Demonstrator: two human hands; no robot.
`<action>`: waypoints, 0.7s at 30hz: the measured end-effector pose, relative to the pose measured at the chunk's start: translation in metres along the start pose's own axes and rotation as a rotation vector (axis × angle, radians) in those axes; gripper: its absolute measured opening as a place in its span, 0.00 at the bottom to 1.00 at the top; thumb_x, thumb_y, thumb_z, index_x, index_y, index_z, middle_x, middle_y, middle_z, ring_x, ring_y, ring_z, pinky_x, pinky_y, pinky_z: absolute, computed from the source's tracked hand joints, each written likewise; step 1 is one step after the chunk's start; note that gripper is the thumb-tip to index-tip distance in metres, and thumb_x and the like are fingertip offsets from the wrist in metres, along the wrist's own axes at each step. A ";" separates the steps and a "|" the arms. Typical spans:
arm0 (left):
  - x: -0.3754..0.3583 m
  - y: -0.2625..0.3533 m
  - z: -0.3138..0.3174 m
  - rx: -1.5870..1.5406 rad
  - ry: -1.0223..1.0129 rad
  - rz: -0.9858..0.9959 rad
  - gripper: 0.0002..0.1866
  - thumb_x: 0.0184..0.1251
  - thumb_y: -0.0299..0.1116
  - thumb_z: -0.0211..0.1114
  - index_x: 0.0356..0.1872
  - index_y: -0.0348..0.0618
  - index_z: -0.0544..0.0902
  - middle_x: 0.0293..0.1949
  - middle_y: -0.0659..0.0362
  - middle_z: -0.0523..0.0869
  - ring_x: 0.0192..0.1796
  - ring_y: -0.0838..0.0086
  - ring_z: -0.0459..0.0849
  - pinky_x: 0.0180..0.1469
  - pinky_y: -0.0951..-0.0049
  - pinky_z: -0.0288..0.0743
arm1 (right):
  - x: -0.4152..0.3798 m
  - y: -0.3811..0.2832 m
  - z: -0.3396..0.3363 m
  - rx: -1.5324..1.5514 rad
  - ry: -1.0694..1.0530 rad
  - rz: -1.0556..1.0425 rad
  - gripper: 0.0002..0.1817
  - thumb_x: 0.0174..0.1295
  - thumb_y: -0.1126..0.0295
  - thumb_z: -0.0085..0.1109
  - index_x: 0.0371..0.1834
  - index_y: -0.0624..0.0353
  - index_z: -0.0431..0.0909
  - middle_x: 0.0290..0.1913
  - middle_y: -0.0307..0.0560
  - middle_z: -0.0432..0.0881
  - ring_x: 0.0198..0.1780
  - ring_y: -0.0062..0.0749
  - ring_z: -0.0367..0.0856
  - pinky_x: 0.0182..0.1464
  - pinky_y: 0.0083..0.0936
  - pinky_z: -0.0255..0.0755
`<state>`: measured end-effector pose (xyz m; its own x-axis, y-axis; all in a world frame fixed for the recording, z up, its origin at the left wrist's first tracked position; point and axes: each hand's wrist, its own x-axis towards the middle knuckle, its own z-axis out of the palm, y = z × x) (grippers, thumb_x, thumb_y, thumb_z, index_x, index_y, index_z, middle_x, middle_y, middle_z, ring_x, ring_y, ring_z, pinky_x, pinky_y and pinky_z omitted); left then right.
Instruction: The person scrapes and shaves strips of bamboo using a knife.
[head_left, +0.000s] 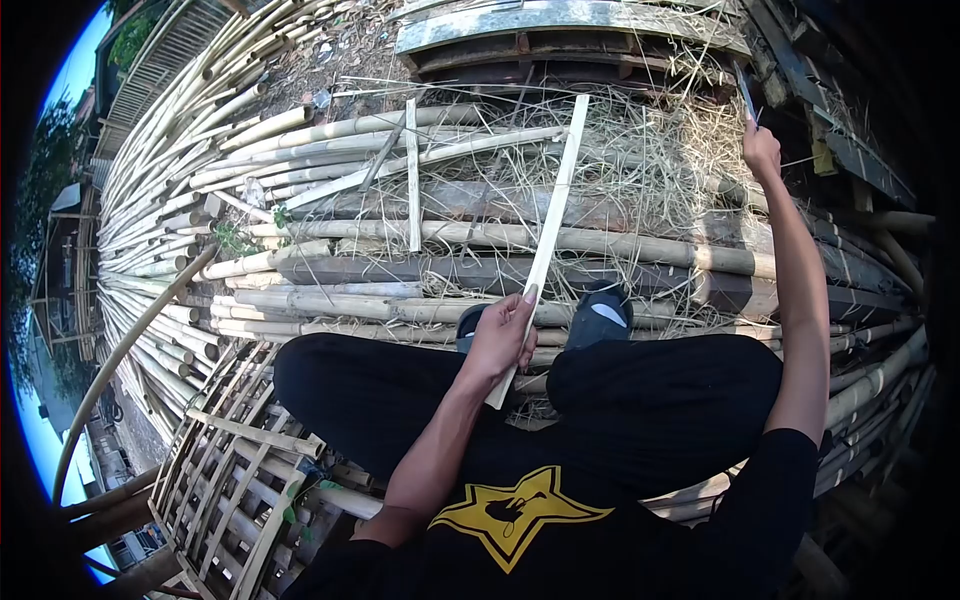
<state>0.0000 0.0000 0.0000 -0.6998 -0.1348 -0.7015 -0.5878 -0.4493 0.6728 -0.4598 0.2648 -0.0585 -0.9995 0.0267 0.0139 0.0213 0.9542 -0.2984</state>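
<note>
A long, pale bamboo strip point(556, 205) slants upward from between my knees, its far end over the straw. My left hand point(503, 338) is closed round its lower part, thumb on top. Out to the upper right, my right hand point(762, 152) is closed on the handle of a knife, whose narrow blade point(744, 88) points away from me. The knife is apart from the strip. Straw-like shavings point(690, 150) lie beside and below the right hand.
Bamboo poles point(620, 243) lie crosswise before my feet, with many more fanned out at the left. A wooden pallet point(570, 22) stands at the top. A woven bamboo frame point(225, 490) is at the lower left, and a curved pole point(135, 335) rises there. Stacked boards point(860, 150) are at the right.
</note>
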 end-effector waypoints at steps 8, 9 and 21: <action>0.000 0.013 0.010 0.119 0.231 0.099 0.18 0.77 0.45 0.50 0.34 0.39 0.72 0.14 0.62 0.74 0.09 0.81 0.69 0.11 0.79 0.62 | -0.140 -0.111 -0.013 0.409 -0.359 -0.753 0.23 0.72 0.53 0.45 0.32 0.64 0.73 0.17 0.55 0.72 0.18 0.43 0.68 0.27 0.41 0.63; 0.002 0.014 0.010 0.119 0.226 0.091 0.19 0.77 0.46 0.50 0.33 0.39 0.72 0.14 0.63 0.73 0.09 0.81 0.68 0.10 0.79 0.61 | -0.155 -0.122 -0.007 0.381 -0.450 -0.819 0.22 0.72 0.53 0.46 0.31 0.63 0.73 0.16 0.54 0.71 0.18 0.46 0.68 0.27 0.41 0.63; 0.001 0.015 0.004 -0.044 0.166 0.105 0.21 0.75 0.51 0.52 0.32 0.42 0.72 0.13 0.65 0.69 0.08 0.84 0.63 0.10 0.82 0.57 | -0.253 -0.147 -0.019 0.167 -0.829 -1.038 0.27 0.71 0.48 0.42 0.34 0.63 0.78 0.23 0.64 0.78 0.30 0.61 0.79 0.39 0.50 0.72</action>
<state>-0.0110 -0.0033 0.0104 -0.6777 -0.3249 -0.6597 -0.4945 -0.4626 0.7358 -0.2093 0.1239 0.0001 -0.2700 -0.9277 -0.2576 -0.6943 0.3730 -0.6155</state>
